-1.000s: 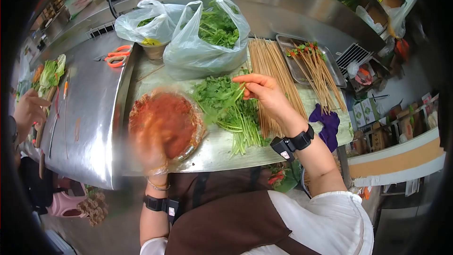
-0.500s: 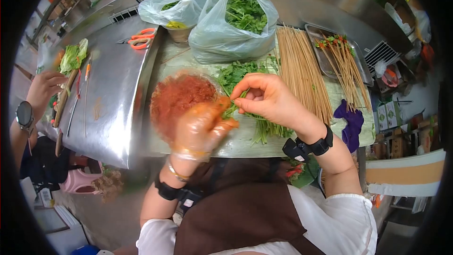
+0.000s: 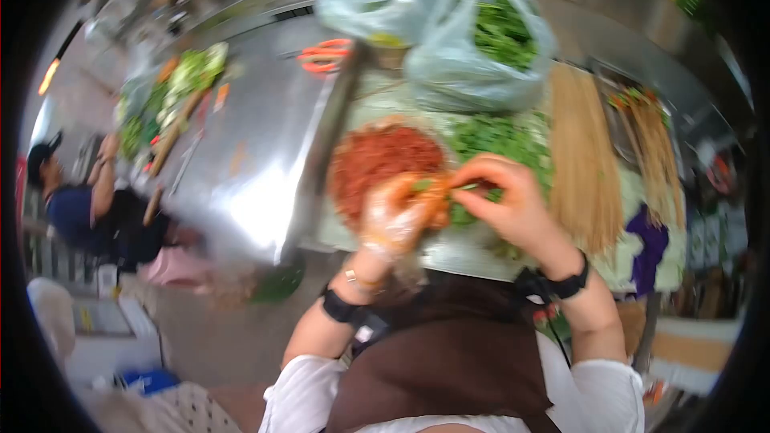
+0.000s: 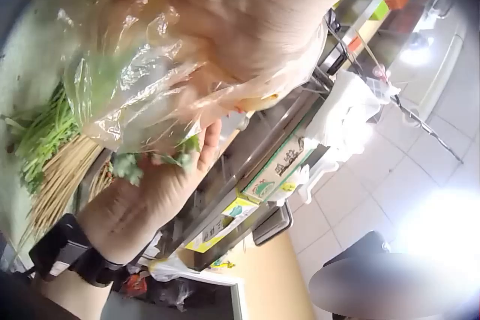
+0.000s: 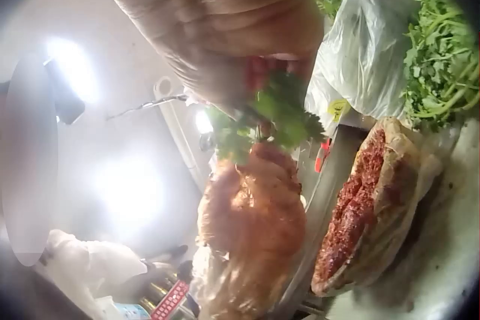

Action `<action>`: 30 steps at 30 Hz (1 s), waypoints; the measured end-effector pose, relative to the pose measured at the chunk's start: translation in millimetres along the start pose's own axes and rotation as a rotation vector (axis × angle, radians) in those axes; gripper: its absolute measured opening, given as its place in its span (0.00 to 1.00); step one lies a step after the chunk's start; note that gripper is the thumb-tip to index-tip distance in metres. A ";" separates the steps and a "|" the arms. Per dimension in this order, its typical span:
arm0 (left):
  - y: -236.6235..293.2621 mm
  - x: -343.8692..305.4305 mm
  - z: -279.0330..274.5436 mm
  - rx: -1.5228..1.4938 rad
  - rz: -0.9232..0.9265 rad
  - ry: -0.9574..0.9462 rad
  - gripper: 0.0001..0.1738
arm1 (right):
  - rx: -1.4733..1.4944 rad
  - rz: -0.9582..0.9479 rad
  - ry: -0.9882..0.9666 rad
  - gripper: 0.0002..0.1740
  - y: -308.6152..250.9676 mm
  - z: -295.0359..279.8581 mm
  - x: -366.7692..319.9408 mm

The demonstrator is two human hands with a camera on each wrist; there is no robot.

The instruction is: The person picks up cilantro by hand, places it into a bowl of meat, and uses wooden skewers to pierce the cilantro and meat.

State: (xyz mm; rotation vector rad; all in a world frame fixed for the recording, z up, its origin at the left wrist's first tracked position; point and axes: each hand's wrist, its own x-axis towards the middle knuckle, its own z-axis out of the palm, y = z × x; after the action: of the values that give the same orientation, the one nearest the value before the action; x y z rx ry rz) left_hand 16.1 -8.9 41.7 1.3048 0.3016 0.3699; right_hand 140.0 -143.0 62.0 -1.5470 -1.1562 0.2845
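My left hand [image 3: 401, 212], in a clear plastic glove smeared red, is raised at the near edge of a bowl of red shredded mixture [image 3: 377, 160]. Its fingers curl in, and a bit of green shows between them. Facing it, my bare right hand [image 3: 513, 200] pinches a cilantro sprig [image 5: 289, 114] between thumb and fingers. In the right wrist view the leaves hang right at the gloved fingertips. Whatever else lies inside the glove's grip is hidden. Behind the right hand lies a pile of loose cilantro [image 3: 501, 140].
Bamboo skewers [image 3: 581, 160] lie right of the cilantro, beside a metal tray [image 3: 613, 84] with loaded skewers. Plastic bags of greens [image 3: 473, 72] stand at the back. Orange-handled scissors [image 3: 325, 56] rest on the steel counter [image 3: 257, 112]. A purple cloth [image 3: 648, 248] hangs at right; another person [image 3: 76, 204] is far left.
My gloved left hand has come up out of the red mixture to meet the right hand. The right hand has brought a cilantro sprig to it. The head view has turned left.
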 end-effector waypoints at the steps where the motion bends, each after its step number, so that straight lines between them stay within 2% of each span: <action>1: -0.6 -0.1 -1.9 0.177 0.110 0.037 0.04 | -0.061 0.021 -0.014 0.13 -7.8 -3.6 3.5; 3: -7.0 1.5 -6.7 0.152 0.130 0.004 0.04 | -0.132 0.075 -0.050 0.15 -22.8 -12.1 8.7; 6: 1.3 -1.5 -11.6 0.518 0.316 -0.081 0.07 | -0.100 0.191 -0.261 0.15 -19.0 -11.7 8.8; 9: -1.5 -6.2 -2.7 -0.095 0.074 0.003 0.10 | -0.130 0.084 -0.213 0.14 -5.9 -2.6 4.6; 10: -6.8 -3.9 -7.5 -0.153 0.003 -0.017 0.11 | -0.111 0.079 -0.156 0.12 -5.3 1.7 3.2; 13: -13.6 -4.4 -13.0 -0.336 -0.039 0.012 0.11 | -0.130 0.072 -0.010 0.11 -0.7 9.6 1.3; 14: -19.0 -3.1 -11.8 -0.377 -0.043 0.064 0.13 | 0.054 0.128 0.024 0.11 1.2 13.3 -0.4; 16: -21.4 -3.2 -14.2 -0.455 -0.087 0.031 0.13 | 0.417 0.235 0.094 0.12 3.1 19.9 -3.9; 17: -22.1 -4.6 -15.9 -0.494 -0.111 0.017 0.13 | 0.447 0.234 0.077 0.12 0.6 21.3 -4.5; 18: -22.8 -7.8 -15.3 -0.464 -0.115 0.059 0.09 | 0.480 0.234 0.059 0.13 -2.1 22.8 -4.5; 21: -24.9 -13.8 -15.3 -0.290 -0.079 0.049 0.11 | 0.432 0.217 0.004 0.11 1.2 21.3 -11.9; 22: -25.0 -15.5 -12.2 -0.211 -0.095 0.049 0.09 | 0.447 0.223 -0.005 0.10 7.5 20.5 -17.2; 25: -20.3 -24.8 -15.0 -0.196 -0.170 -0.121 0.09 | 0.536 0.305 0.003 0.06 11.4 16.4 -30.9; 28: -22.5 -31.8 -30.0 -0.032 -0.144 -0.097 0.14 | 0.535 0.348 0.022 0.06 19.3 10.9 -47.3; 30: -9.3 -28.0 -53.1 0.158 -0.080 -0.007 0.08 | 0.569 0.388 0.086 0.06 26.7 4.3 -56.2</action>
State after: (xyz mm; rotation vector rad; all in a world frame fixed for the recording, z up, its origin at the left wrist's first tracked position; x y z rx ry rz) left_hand -30.5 23.5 20.2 1.4442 0.3819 0.2778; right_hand 123.0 -181.2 15.7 -1.2423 -0.6202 0.7306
